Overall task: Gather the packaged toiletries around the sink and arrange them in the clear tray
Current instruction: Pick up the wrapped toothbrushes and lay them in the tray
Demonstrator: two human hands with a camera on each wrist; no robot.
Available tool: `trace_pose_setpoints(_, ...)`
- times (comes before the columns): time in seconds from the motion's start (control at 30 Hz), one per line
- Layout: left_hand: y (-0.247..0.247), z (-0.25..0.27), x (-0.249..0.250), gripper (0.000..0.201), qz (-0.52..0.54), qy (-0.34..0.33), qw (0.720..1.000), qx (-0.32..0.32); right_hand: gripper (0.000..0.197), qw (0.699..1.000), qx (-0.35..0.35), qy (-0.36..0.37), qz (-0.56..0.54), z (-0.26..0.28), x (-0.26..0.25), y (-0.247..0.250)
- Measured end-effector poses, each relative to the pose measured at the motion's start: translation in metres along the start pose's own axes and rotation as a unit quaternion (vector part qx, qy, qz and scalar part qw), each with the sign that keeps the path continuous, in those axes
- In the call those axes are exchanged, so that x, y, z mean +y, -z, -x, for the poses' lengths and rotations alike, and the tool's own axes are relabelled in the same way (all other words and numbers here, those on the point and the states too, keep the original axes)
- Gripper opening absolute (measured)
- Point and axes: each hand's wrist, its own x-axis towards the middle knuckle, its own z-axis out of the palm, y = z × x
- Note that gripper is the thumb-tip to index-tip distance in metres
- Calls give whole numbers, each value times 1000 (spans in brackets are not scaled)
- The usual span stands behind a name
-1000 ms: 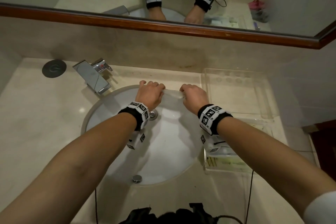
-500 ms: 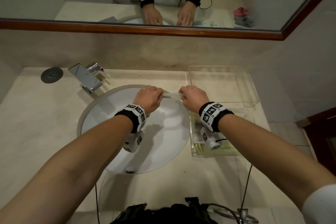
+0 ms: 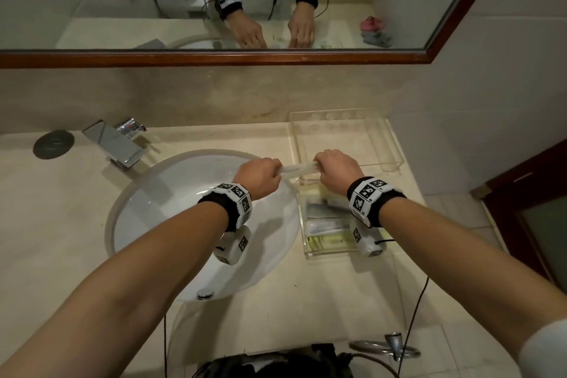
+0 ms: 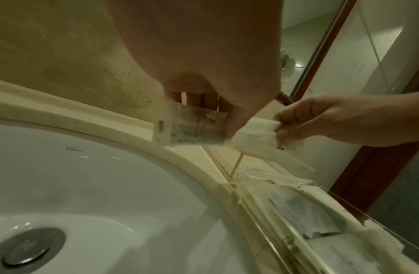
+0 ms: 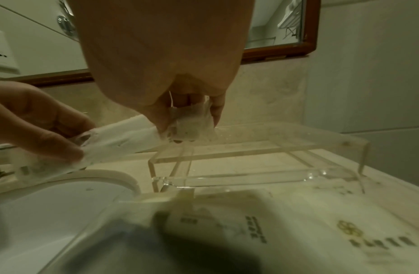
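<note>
A long white packet [image 3: 299, 169] is stretched between my two hands over the sink's right rim. My left hand [image 3: 270, 170] pinches its left end and my right hand [image 3: 325, 166] pinches its right end. In the left wrist view the packet [image 4: 196, 129] shows a printed end under my left hand [image 4: 204, 64], and my right hand [image 4: 321, 118] grips the crumpled far end. In the right wrist view my right hand [image 5: 168, 55] holds the packet [image 5: 124, 137]. The clear tray [image 3: 302, 224] lies below my right wrist and holds several flat packets [image 5: 297, 231].
A clear acrylic stand [image 3: 343, 138] sits behind the tray against the wall. The white sink [image 3: 168, 209] fills the counter's middle, with a chrome faucet [image 3: 116, 144] and a round grey disc [image 3: 53, 144] at the back left. A dark wooden door [image 3: 537, 209] stands at the right.
Both hands have carried the packet to the right, from over the back of the sink to its right rim beside the tray. The head view has tilted up.
</note>
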Motion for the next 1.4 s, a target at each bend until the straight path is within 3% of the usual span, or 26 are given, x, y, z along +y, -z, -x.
trace_pose_setpoints(0.33, -4, -3, 15, 22, 45, -11, 998, -49, 28, 990, -88, -31, -101, 15, 23, 10)
trace_pose_setpoints(0.67, -15, 11, 84, 35, 134, 38, 985, -99, 22, 981, -133, -2, -138, 52, 84, 15)
trace_pose_setpoints(0.87, -37, 25, 127, 28, 162, 37, 982, -91, 17, 970, -164, 17, -176, 85, 123, 9)
trace_pose_setpoints(1.23, -73, 34, 150, 31, 57, -27, 994, -92, 16, 979, -150, 33, -137, 121, 149, -19)
trace_pose_setpoints(1.4, -84, 37, 138, 29, -24, -48, 998, -44, 21, 992, -96, 55, -67, 126, 146, -30)
